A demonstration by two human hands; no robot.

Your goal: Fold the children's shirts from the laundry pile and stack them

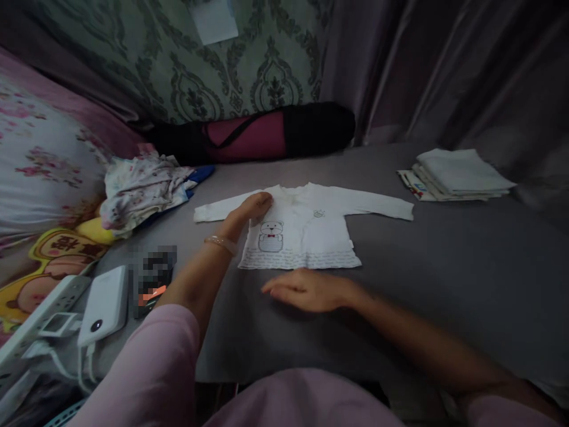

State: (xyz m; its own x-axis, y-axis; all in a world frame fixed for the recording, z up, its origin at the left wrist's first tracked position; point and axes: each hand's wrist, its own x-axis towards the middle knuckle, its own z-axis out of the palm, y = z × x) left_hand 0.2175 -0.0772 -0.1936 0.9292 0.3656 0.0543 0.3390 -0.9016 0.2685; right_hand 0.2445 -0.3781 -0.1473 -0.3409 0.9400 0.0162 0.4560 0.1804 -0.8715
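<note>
A small white long-sleeved baby shirt (326, 237) lies spread flat on the grey sheet, sleeves stretched out to both sides. A bear with a red bow is printed on its lower left front, and rows of small print run along the hem. My left hand (258, 206) rests on the shirt near the left shoulder, its fingers lying flat on the cloth and partly hidden. Just below the hem is my right hand (309, 290), slightly blurred, with its fingers stretched out and nothing held. A bracelet (221, 243) circles my left wrist.
Folded clothes (462, 172) are stacked at the right. A loose clothes heap (142, 190) lies at the left, above a white power bank (104, 305) and a power strip (48, 317) with cables. A long black and maroon bag (253, 136) lies along the wall.
</note>
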